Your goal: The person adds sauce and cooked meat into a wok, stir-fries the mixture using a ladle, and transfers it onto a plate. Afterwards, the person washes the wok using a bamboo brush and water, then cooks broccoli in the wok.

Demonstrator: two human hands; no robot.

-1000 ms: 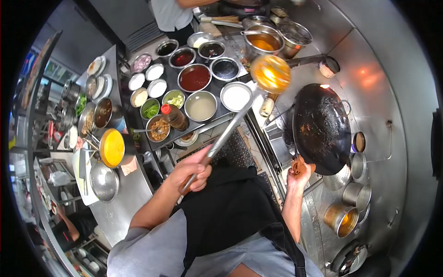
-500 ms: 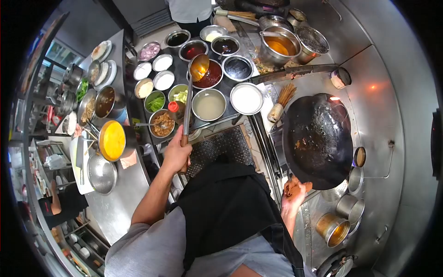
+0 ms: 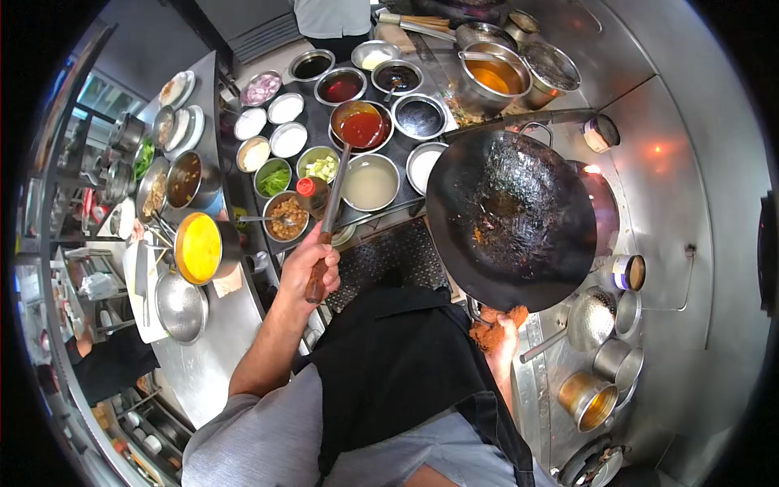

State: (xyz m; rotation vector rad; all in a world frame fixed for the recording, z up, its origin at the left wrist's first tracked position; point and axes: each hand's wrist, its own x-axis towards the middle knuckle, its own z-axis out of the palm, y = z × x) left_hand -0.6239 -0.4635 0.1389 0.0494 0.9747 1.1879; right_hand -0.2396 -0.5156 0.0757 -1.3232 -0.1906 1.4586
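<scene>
My left hand is wrapped round the wooden end of a long ladle. The ladle's bowl carries red sauce and sits over the bowl of dark red sauce, hiding part of it. Lower right, my right hand is closed round an orange-brown cloth at the near handle of a black wok. The wok is raised and tilted off the burner, whose glow shows behind its right rim. Its inside looks oily, with a few small food bits left of centre.
Several metal bowls of sauces and ingredients, such as the cloudy liquid, crowd the counter ahead. A red-capped bottle stands near the ladle. Pots and a perforated ladle lie right. Yellow liquid fills a pot at left. Another person stands beyond.
The wok has come up and left off the burner, uncovering the perforated ladle and covering the brush and part of the white bowl. The left-hand ladle has turned and now holds red sauce.
</scene>
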